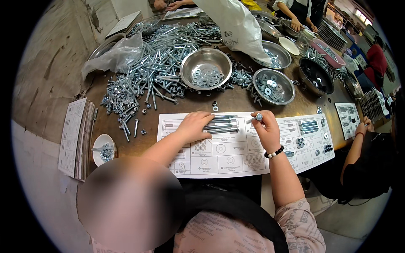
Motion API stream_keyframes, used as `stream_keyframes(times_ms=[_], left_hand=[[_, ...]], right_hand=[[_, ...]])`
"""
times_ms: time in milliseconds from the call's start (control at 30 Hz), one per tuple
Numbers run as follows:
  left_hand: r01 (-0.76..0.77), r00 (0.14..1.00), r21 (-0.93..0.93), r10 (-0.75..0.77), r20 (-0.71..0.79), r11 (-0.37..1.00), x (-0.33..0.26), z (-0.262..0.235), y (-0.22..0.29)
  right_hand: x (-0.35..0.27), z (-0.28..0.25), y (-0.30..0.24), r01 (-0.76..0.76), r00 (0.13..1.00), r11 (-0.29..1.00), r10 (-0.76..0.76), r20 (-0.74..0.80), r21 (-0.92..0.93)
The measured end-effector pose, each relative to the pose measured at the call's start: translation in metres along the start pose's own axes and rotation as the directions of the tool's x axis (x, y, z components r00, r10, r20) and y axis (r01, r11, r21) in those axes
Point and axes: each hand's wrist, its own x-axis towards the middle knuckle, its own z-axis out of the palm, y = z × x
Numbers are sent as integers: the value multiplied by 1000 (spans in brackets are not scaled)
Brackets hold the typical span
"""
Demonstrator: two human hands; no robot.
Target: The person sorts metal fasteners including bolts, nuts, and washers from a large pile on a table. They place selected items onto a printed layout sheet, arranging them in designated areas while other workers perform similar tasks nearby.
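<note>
Laying out, likely: my left hand [195, 127] touches bolts [222, 125], ten o'clock on sheet [236, 151], grip unclear; right hand [266, 131] pinches hex bolt [259, 117], probably needing alignment.

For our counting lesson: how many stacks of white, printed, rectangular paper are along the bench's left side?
2: the nearer stack left of the small white bowl, the farther stack beyond the crumpled clear plastic bag. Others may be hidden.

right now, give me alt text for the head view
A person's left hand touches bolts laid on a printed sheet, and the right hand holds another bolt. Beyond lie a heap of bolts and metal bowls of washers.
</note>
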Motion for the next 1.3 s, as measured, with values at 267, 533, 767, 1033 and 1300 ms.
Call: stream_keyframes(times_ms=[267,533,767,1033,1300], left_hand=[[76,986,-88,-88,-139,993,-19,2,7],[20,977,-284,-79,-197,959,-10,23,0],[49,988,-371,-99,-118,927,-12,16,-17],[27,998,-334,-42,-38,942,-4,7,-27],[155,986,-118,-161,-45,981,-6,8,10]], right_hand=[[18,44,11,-200,965,966,165,206,163],[33,66,-1,34,974,996,-15,228,-79],[16,66,-22,151,948,980,-105,300,-131],[-13,93,0,494,771,785,-196,606,-374],[-8,63,31,269,931,820,-86,355,-506]])
